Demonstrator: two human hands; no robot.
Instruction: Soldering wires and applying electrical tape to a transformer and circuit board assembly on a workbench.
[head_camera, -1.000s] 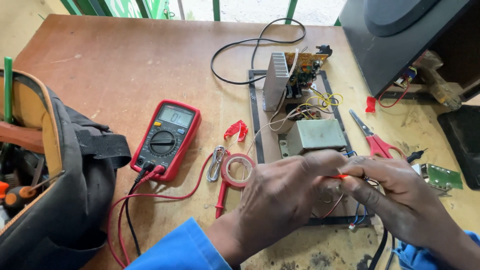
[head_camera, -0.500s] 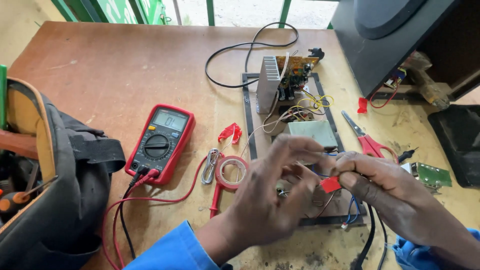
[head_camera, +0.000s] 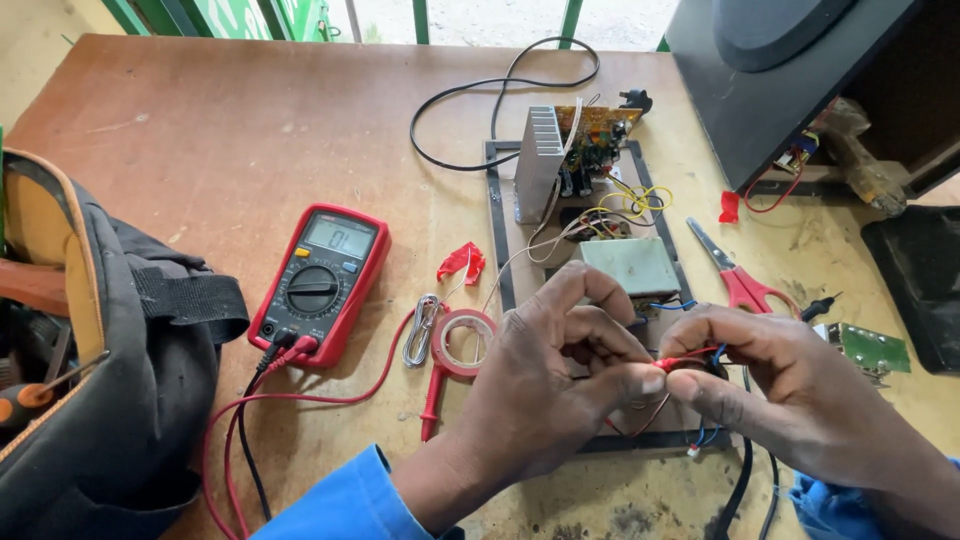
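A thin red wire (head_camera: 690, 357) is pinched between the fingertips of the left hand (head_camera: 545, 385) and the right hand (head_camera: 775, 385), both closed narrowly on it. It is held just above the tray (head_camera: 497, 235) on the counter (head_camera: 250, 130), its long axis running left to right between the hands. The meter (head_camera: 320, 283) lies well to the left.

Both hands, left hand (head_camera: 545, 385) and right hand (head_camera: 790, 390), pinch a red wire (head_camera: 682, 360) beside the red multimeter (head_camera: 320, 282).
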